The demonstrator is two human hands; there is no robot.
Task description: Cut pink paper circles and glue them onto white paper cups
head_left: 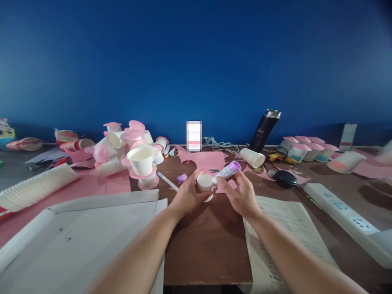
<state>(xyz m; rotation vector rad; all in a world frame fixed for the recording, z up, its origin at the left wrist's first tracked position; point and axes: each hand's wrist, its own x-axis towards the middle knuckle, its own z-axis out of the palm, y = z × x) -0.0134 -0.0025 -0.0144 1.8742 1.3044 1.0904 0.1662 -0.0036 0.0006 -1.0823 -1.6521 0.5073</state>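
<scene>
My left hand (190,192) is wrapped round a white paper cup (204,182), its round end turned up toward me. In my right hand (240,192) is a purple and white glue stick (227,170), tilted, with its white end close to the cup's edge; whether the two touch I cannot tell. A small purple cap (181,178) lies on the table left of the cup. Behind my hands is a pink paper sheet (205,160) with curved pieces cut out. A pale pen (168,181) lies beside the cap.
Paper cups with pink paper discs (122,143) are heaped at left, near a long cup stack (39,185). A black thermos (265,130) leans at the wall. To the right are a cup on its side (252,157), a power strip (339,210) and a printed sheet (284,220).
</scene>
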